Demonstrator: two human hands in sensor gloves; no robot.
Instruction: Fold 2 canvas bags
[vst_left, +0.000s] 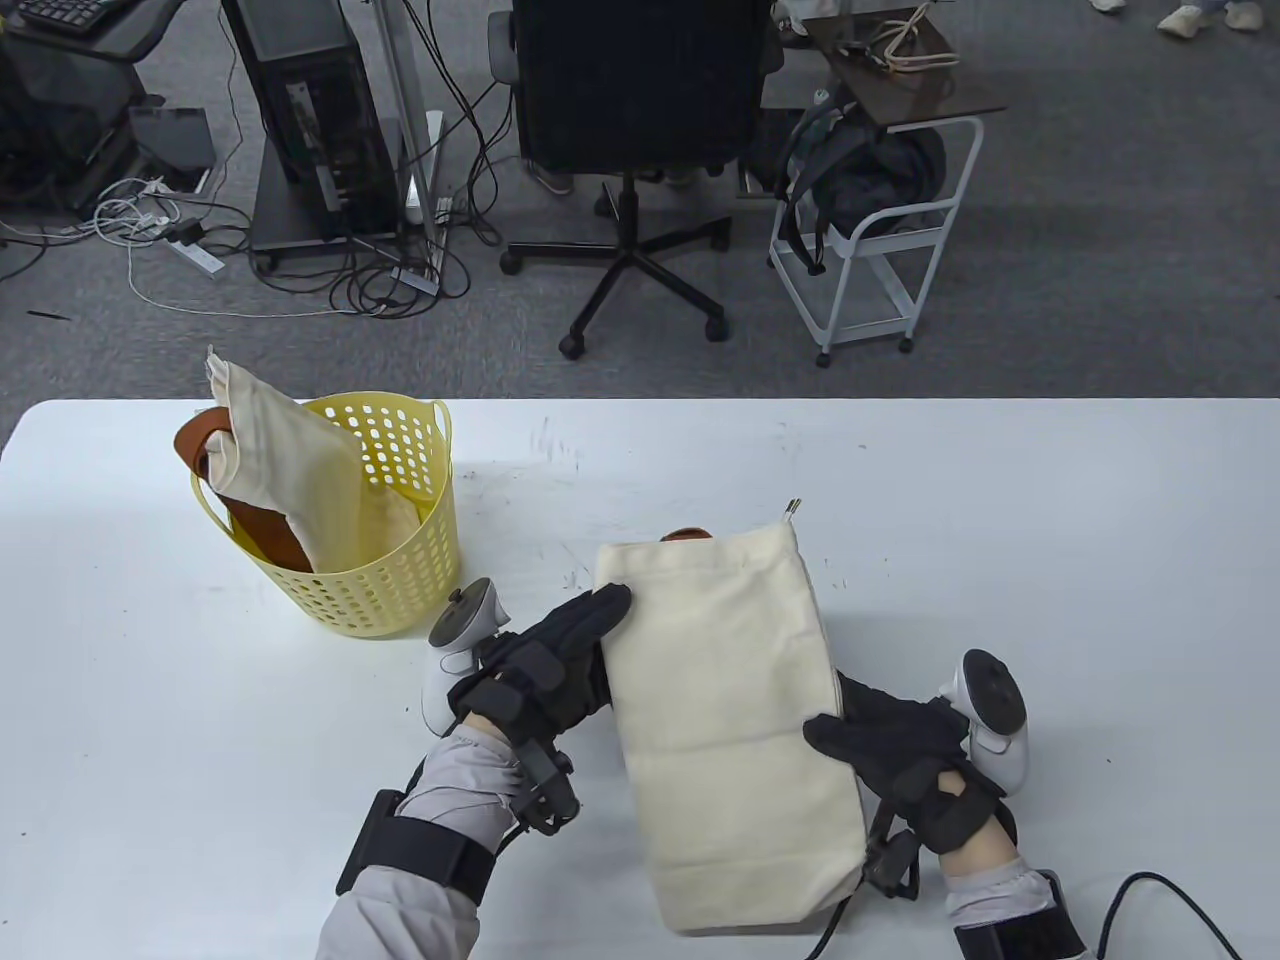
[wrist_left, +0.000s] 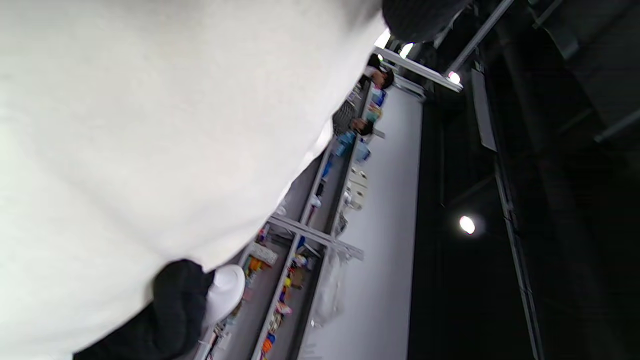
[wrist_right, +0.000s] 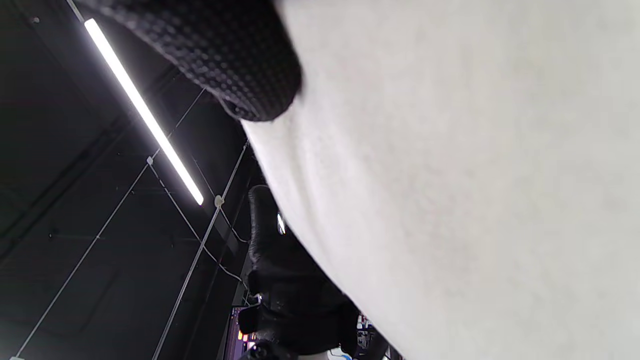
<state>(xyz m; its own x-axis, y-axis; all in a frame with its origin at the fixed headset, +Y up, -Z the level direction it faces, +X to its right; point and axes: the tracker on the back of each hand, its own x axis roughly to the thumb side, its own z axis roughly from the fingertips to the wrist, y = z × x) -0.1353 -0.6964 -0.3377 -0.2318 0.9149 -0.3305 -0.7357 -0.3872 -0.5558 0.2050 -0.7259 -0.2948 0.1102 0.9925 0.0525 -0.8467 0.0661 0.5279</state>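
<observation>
Table view shows 1 cream canvas bag (vst_left: 730, 720) lying flat at lower center, my left hand (vst_left: 545, 665) and right hand (vst_left: 900, 760) gripping its side edges. At upper left, another bag (vst_left: 290, 460) slumps in a yellow basket (vst_left: 400, 560).

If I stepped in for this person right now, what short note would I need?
Left hand: fingers on the left edge of the cream bag lying on the table.
Right hand: grip on that bag's right edge.
Second bag: in the yellow basket, sticking out the top.
Done: this bag looks folded into a narrow rectangle.
Left: finish it, then fold the basket's bag.
</observation>
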